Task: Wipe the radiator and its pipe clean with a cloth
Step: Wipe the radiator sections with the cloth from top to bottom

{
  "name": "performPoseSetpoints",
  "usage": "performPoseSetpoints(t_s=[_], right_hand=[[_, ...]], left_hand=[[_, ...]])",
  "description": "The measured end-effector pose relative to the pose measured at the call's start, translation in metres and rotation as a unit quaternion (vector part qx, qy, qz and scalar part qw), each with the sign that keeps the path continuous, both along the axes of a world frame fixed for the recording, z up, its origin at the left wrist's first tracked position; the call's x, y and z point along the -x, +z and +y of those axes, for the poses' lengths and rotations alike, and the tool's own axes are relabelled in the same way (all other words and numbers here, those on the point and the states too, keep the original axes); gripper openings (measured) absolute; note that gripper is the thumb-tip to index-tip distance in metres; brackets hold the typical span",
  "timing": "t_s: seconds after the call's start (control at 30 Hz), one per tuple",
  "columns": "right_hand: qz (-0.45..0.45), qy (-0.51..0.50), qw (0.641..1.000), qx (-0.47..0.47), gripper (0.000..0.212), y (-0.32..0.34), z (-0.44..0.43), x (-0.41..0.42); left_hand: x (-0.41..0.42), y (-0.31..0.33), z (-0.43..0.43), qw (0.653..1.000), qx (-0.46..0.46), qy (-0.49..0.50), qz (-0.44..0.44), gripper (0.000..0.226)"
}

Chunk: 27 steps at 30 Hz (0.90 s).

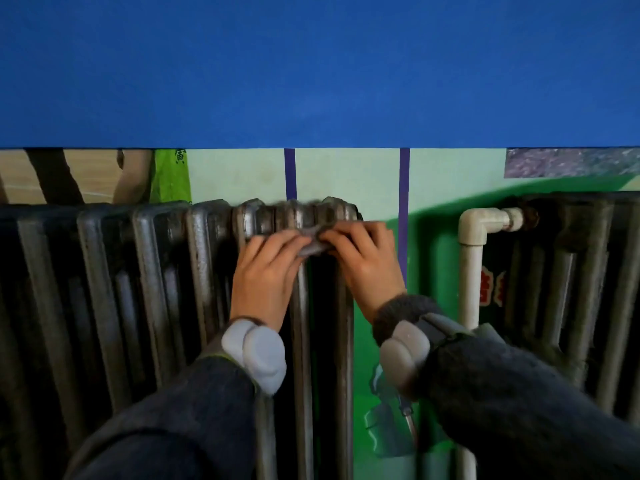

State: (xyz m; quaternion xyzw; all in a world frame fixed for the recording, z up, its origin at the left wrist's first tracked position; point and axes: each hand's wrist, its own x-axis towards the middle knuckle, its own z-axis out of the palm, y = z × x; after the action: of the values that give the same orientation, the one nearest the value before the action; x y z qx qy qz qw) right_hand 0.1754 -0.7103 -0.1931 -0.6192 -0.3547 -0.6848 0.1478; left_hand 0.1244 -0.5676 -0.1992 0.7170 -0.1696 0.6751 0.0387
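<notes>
Blue panelling spans the upper wall (311, 64); green painted wall runs below it. Head view: dark cast-iron radiator (138, 271) stands against the green wall. Left hand (265, 268) and right hand (363, 258) meet at the radiator's upper right end, fingers curled together, pinching a grey cloth (313, 241) between them against the columns. White pipe (471, 258) with elbow rises right of the radiator, beside a second radiator (581, 289).

Blue wall band (311, 71) ran overhead, two purple stripes (290, 173) crossed pale green wall (346, 174), grey patch (568, 163) sat upper right
</notes>
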Motion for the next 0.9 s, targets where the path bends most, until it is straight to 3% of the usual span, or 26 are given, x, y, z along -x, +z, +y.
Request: performPoseSetpoints(t_s=[0.2, 0.4, 0.6, 0.9], right_hand=[[-0.011, -0.029, 0.998, 0.054, 0.023, -0.043, -0.008, -0.005], [0.002, -0.064, 0.993, 0.099, 0.02, -0.034, -0.016, 0.006], [0.051, -0.025, 0.998, -0.018, 0.025, 0.02, -0.007, 0.019], [0.091, -0.011, 0.996, 0.005, 0.024, -0.027, -0.006, 0.016]], left_hand=[[0.006, -0.04, 0.005, 0.998, -0.053, 0.011, 0.044, 0.029], [0.014, -0.022, 0.013, 0.988, -0.136, 0.023, 0.065, 0.028], [0.003, 0.029, 0.003, 0.999, -0.045, -0.023, 0.007, 0.026], [0.005, -0.016, 0.004, 0.991, -0.019, -0.103, 0.078, 0.027]])
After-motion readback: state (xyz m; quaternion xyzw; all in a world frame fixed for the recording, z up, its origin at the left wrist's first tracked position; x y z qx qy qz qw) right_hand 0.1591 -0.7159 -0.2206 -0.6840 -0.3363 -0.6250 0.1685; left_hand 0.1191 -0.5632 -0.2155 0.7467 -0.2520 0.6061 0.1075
